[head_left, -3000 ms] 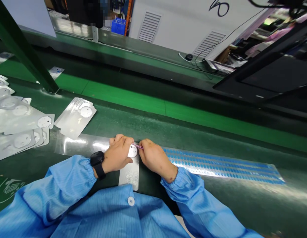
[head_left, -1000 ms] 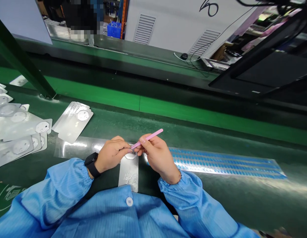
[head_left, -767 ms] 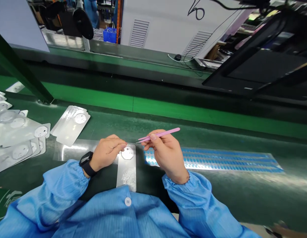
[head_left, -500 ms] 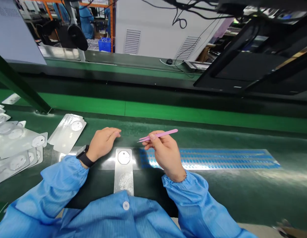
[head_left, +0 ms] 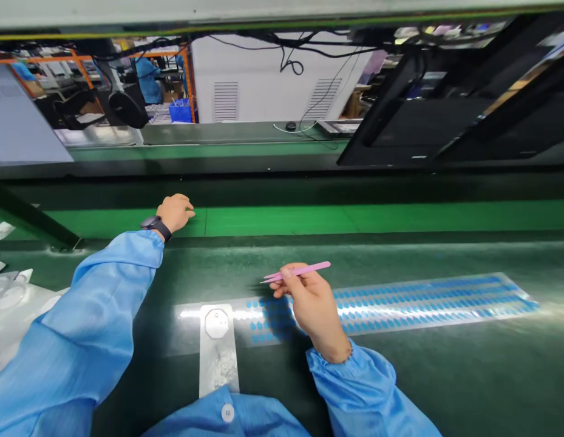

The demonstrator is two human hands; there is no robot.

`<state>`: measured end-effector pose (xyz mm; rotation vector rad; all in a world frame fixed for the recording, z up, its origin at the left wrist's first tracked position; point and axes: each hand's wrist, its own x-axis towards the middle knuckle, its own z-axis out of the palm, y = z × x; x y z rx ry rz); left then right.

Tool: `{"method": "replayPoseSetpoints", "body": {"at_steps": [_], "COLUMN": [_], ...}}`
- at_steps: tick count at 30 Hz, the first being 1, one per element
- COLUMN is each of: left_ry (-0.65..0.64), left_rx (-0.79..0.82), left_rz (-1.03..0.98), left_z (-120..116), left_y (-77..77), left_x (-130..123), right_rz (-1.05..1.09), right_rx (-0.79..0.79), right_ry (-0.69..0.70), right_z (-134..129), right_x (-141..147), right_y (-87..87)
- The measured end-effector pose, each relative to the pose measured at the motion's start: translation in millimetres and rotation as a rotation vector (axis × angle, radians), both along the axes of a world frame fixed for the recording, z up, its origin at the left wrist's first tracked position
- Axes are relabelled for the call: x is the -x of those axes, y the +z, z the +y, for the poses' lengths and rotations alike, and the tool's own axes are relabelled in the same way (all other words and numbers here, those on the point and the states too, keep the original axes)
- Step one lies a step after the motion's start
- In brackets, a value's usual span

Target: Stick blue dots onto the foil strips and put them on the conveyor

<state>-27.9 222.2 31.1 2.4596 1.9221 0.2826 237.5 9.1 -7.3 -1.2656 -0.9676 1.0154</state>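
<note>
My right hand (head_left: 311, 303) grips a pair of pink tweezers (head_left: 304, 271), its thin tips pointing left over the bench. Under that hand lies a long clear sheet (head_left: 445, 297) with rows of small blue dots. A flat pale plate (head_left: 218, 358) with a round white disc at its far end rests between my arms, partly over the sheet's left end. My left hand (head_left: 176, 212), with a dark watch on the wrist, is stretched forward above the bright green strip. Its fingers are loosely bent and somewhat apart, with nothing visible in them.
More pale plates (head_left: 17, 303) are piled at the left edge, partly behind my left sleeve. A dark post (head_left: 36, 218) stands at the back left. Dark panels (head_left: 427, 121) hang at the upper right. A blue basket (head_left: 180, 111) and people in blue show beyond the bench.
My left hand has moved forward and away from the plate, over the green strip. My right hand still holds the tweezers. The view has tilted up, and the dotted sheet now lies at a slant.
</note>
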Motion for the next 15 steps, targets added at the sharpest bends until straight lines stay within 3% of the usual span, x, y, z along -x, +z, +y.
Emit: {"method": "replayPoseSetpoints", "body": {"at_steps": [6, 15], "left_ry": [0.091, 0.098], "left_rx": [0.004, 0.012], "left_rz": [0.104, 0.161], "left_z": [8, 10], "left_y": [8.5, 13.7], "left_x": [2, 4], "right_rz": [-0.03, -0.044], "right_rx": [-0.017, 0.037], "right_ry": [0.015, 0.044], "right_z": [-3, -3], "right_x": [-1, -1], "right_y": [5.5, 6.3]}}
